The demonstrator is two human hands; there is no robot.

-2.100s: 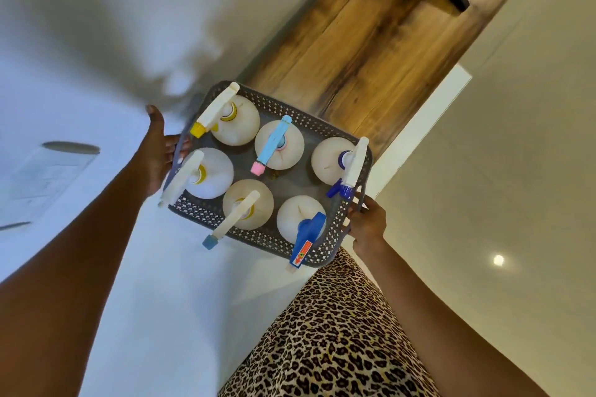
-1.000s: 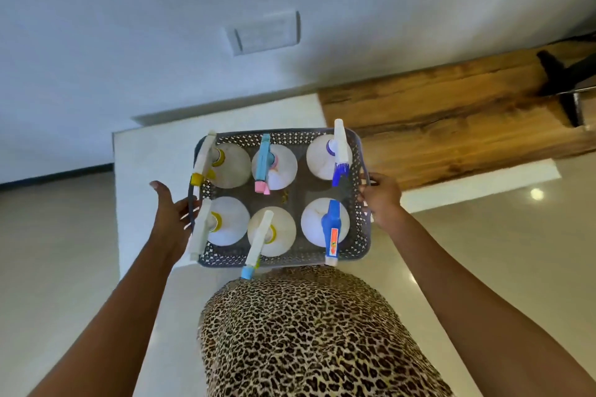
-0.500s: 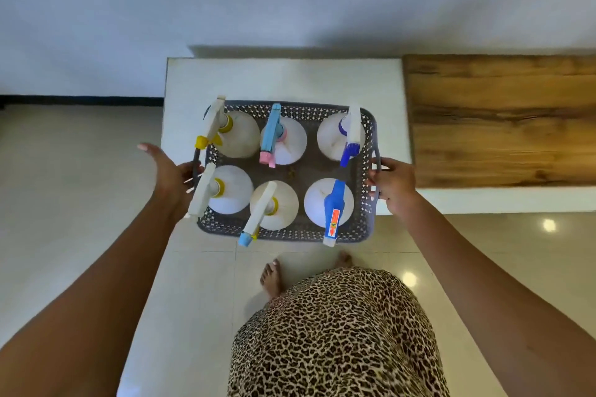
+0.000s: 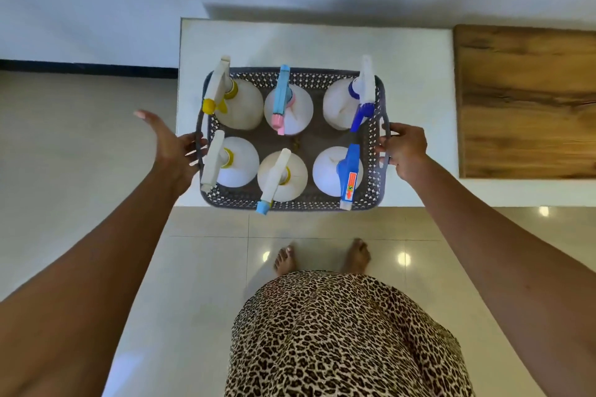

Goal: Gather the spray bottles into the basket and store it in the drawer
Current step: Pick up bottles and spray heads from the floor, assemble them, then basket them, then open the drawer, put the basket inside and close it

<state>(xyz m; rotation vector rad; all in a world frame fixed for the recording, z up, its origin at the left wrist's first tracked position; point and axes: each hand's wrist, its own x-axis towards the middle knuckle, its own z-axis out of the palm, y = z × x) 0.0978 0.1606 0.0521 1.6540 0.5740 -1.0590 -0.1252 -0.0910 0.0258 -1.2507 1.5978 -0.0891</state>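
A dark grey perforated basket (image 4: 371,151) is held in the air in front of me, over the front part of a white cabinet top (image 4: 416,74). Several white spray bottles stand upright in it in two rows, among them one with a yellow nozzle (image 4: 240,106), one with a light-blue and pink trigger (image 4: 288,108) and one with a blue trigger (image 4: 335,171). My left hand (image 4: 172,147) grips the basket's left handle with the thumb raised. My right hand (image 4: 403,150) is closed around the right handle. No drawer is visible.
A wooden counter top (image 4: 525,100) adjoins the white cabinet on the right. A white wall rises behind. Glossy beige floor tiles (image 4: 206,284) lie below, with my bare feet (image 4: 322,258) and a leopard-print skirt (image 4: 338,338) in the foreground.
The view has swung round until I face the white cabinet squarely. The basket, still held in both hands, now hangs level over the cabinet's front edge.
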